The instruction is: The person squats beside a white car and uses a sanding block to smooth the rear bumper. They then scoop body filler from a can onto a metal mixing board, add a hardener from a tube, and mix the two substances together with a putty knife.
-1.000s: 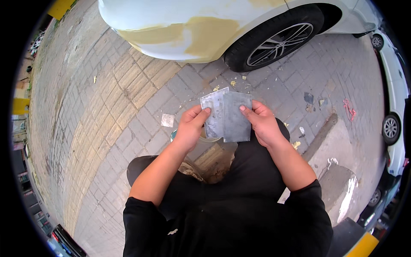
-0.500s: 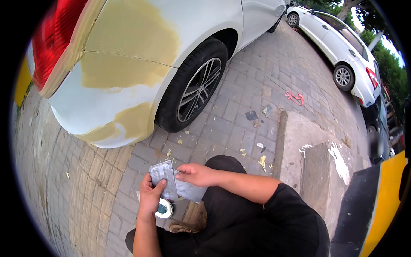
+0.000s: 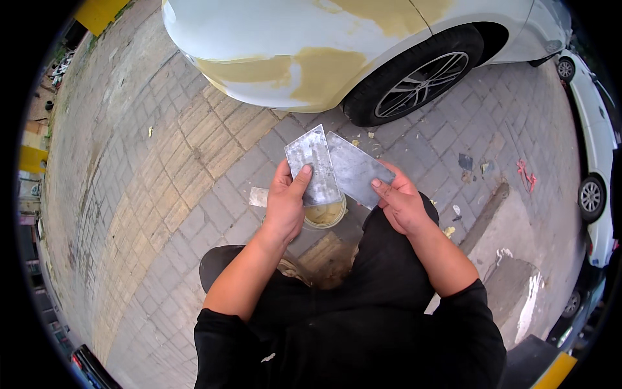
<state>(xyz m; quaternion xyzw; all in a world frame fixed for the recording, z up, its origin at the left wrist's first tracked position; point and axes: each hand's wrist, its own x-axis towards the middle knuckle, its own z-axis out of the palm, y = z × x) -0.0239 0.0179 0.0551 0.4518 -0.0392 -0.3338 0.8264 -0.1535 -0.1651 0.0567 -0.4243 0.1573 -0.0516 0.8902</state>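
My left hand (image 3: 285, 204) is closed round the lower left edge of a thin rectangular putty spreader (image 3: 312, 159), its thumb flat on the smeared grey face. A second, smoother grey putty spreader (image 3: 355, 167) is pinched in my right hand (image 3: 403, 206), thumb on top and fingers behind. The two plates stand tilted like an open fan, their facing edges close together or touching near the bottom. Just beneath them, between my knees, a round tub (image 3: 327, 217) holds yellowish paste; the plates hide part of its opening.
Ahead stands a white car (image 3: 246, 32) with tan filler patches (image 3: 327, 74) around its rear wheel (image 3: 421, 87). A pale flat piece (image 3: 258, 196) lies left of the tub. To the right are a concrete block (image 3: 489, 217), a red ribbon (image 3: 526, 176), scraps, and another white car (image 3: 596, 162).
My view has swung left and down, so the car sits higher and further right. My right hand has turned its spreader upward, and the tub shows more.
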